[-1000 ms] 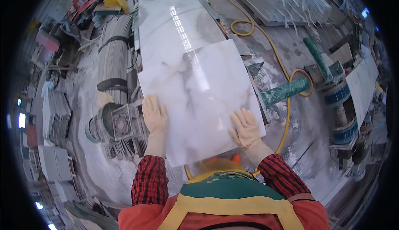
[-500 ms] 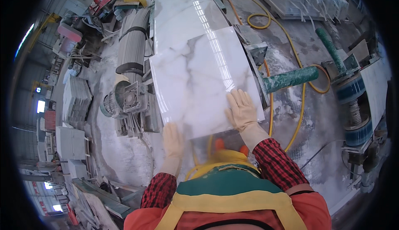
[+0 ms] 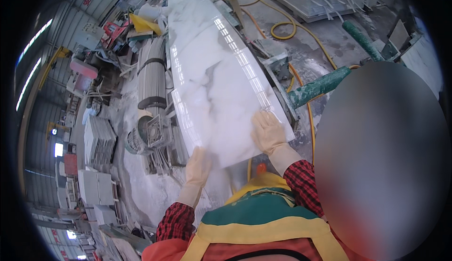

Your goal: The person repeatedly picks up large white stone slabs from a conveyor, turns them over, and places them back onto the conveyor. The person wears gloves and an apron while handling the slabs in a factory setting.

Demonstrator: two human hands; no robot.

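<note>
A glossy white marble-look slab (image 3: pixel 221 134) with grey veins lies in front of me, its near end toward my body. It lines up with a longer glossy slab surface (image 3: pixel 195 39) stretching away from me. My right hand (image 3: pixel 269 131), in a cream rubber glove, rests flat on top near the right corner, its fingers stretched out. My left hand (image 3: pixel 197 167), gloved alike, touches the near left corner with its fingers extended; its thumb side is blurred.
Left of the slab stand a ribbed grey roller-like bundle (image 3: pixel 151 75) and a motor (image 3: pixel 146 131). A green post (image 3: pixel 318 86) juts out at right, near a yellow hose (image 3: pixel 313 42). Stacked slabs (image 3: pixel 100 143) stand far left. A blurred oval (image 3: pixel 381 162) hides the lower right.
The near slab has turned from a skewed position into line with the longer surface. Both hands stay on it. My view has shifted, and the blurred oval has appeared at right.
</note>
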